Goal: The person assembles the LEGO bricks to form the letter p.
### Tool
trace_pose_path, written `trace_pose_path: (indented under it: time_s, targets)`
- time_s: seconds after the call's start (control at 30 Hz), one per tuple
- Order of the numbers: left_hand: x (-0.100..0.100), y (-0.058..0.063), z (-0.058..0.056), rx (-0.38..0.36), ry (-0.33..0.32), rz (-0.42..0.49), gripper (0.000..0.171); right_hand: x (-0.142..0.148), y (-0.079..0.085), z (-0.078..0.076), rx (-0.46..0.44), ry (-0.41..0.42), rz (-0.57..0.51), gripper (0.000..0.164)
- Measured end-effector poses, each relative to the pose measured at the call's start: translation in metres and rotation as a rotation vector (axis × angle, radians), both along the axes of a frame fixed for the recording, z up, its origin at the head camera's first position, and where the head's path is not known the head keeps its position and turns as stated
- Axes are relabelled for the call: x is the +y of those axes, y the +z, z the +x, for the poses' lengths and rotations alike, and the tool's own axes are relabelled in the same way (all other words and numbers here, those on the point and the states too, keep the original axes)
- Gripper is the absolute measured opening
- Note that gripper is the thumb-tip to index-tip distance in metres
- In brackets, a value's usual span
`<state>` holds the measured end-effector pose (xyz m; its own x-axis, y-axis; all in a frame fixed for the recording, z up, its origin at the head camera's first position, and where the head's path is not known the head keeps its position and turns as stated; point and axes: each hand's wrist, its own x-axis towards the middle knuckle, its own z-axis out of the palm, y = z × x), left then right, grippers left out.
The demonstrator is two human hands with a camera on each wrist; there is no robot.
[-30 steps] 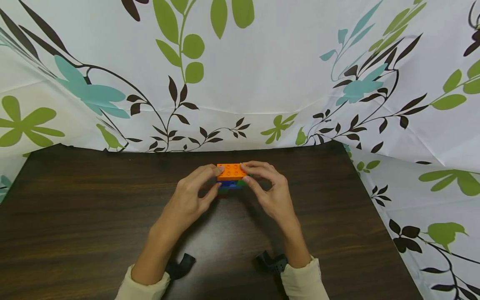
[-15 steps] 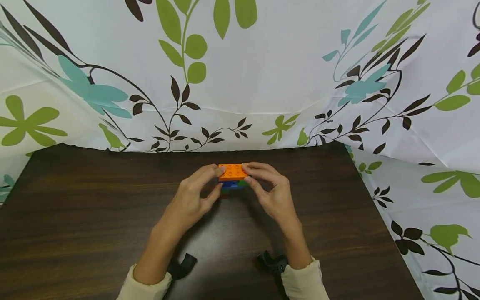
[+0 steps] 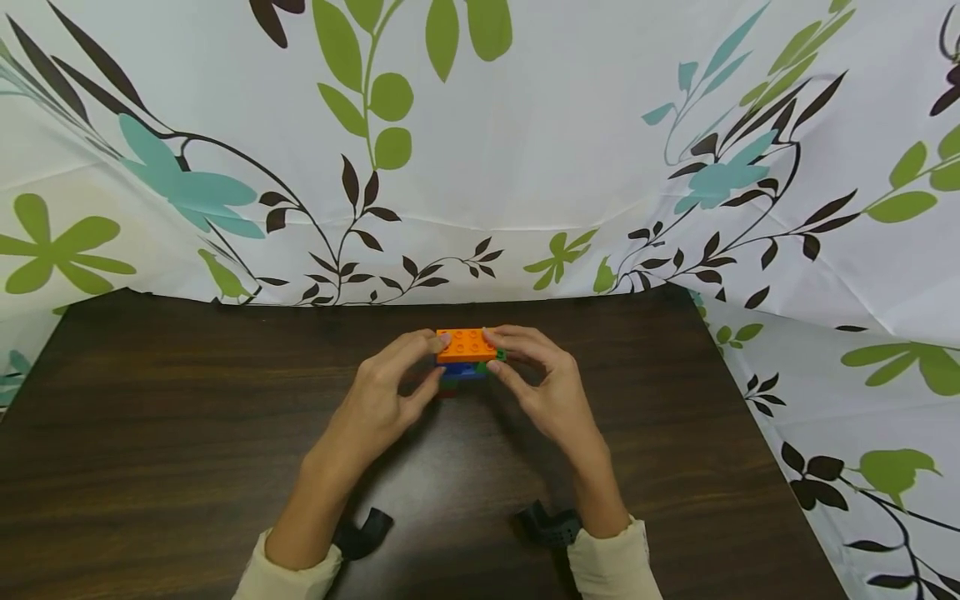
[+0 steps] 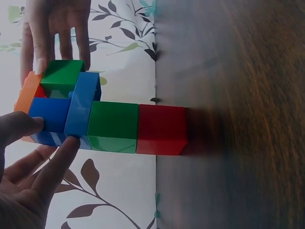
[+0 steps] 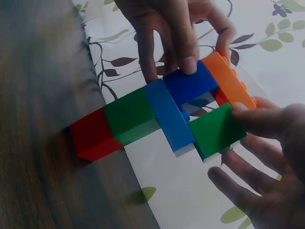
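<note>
A tower of toy building bricks stands on the table. Its base is a red brick [image 4: 162,129], then a green brick [image 4: 113,120], with a long blue brick [image 5: 169,114] across them. Above sit a dark blue brick [image 4: 50,109] on the left and another green brick [image 5: 217,131] on the right, with a bit of red between. An orange brick [image 3: 467,344] lies across the top. My left hand [image 3: 386,390] grips the tower's upper left, fingertips on the dark blue and orange bricks. My right hand [image 3: 549,385] pinches the upper right, by the green and orange bricks.
The dark wood table [image 3: 187,417] ends at a white leaf-patterned cloth [image 3: 570,150] behind and on the right. Two black curved pieces [image 3: 367,533] stick out at the wrists, by the cream sleeves [image 3: 296,571].
The right fingers have shifted slightly, and more green shows at the orange brick's right end. The left hand keeps its hold on the tower.
</note>
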<state>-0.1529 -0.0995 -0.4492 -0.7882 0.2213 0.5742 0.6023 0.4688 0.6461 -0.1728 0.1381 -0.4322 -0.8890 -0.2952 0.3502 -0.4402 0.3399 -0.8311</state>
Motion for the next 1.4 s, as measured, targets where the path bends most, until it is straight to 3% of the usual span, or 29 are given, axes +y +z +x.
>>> trace_pose_path:
  time_s: [0.17,0.37,0.53,0.83,1.17,1.4]
  targets:
    - [-0.001,0.001,0.0,-0.007,-0.007,0.015,0.037,0.004,0.0,-0.001,-0.043,0.043,0.014,0.05]
    - [-0.003,0.002,0.0,-0.068,-0.006,0.009,0.04,0.006,0.0,-0.004,-0.094,0.022,0.05,0.072]
    - [-0.003,0.003,0.001,-0.105,-0.01,0.0,0.046,0.009,-0.002,-0.005,-0.141,-0.004,0.076,0.065]
    - [-0.009,0.002,-0.002,-0.052,-0.023,-0.008,0.05,0.006,-0.005,-0.005,-0.164,-0.017,0.053,0.056]
    - [-0.013,0.003,-0.001,-0.191,-0.087,0.181,0.063,0.002,-0.004,-0.005,-0.195,-0.035,-0.029,0.05]
    - [-0.01,0.005,-0.002,-0.232,-0.029,0.314,0.056,-0.001,-0.003,-0.004,-0.223,-0.021,-0.096,0.048]
